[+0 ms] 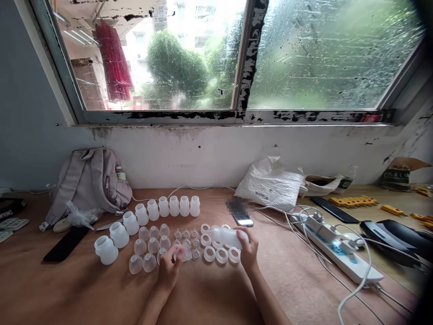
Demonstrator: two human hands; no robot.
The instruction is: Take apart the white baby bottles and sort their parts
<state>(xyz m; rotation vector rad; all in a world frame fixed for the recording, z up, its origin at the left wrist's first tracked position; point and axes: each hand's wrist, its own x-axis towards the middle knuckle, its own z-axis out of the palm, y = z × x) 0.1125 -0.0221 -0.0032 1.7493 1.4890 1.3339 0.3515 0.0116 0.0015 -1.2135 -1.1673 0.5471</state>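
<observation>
My right hand [249,249] is closed around the end of a translucent white bottle [223,236], which lies on its side in the air above the white rings [221,256]. My left hand [170,266] has its fingers curled together beside the clear domed caps [149,262] and the small clear nipples [195,243]; a clear piece shows at its fingertips, too blurred to name. Several clear domed caps stand in rows left of the nipples. Behind them, a curved line of white plastic bottles [130,223] stands on the wooden table [209,298].
A grey backpack [91,180] sits at the back left, with a black phone [66,244] before it. Another phone [242,218] lies behind the rings. A silver bag [270,183] rests by the wall. To the right, a power strip [341,253] trails white cables [363,275].
</observation>
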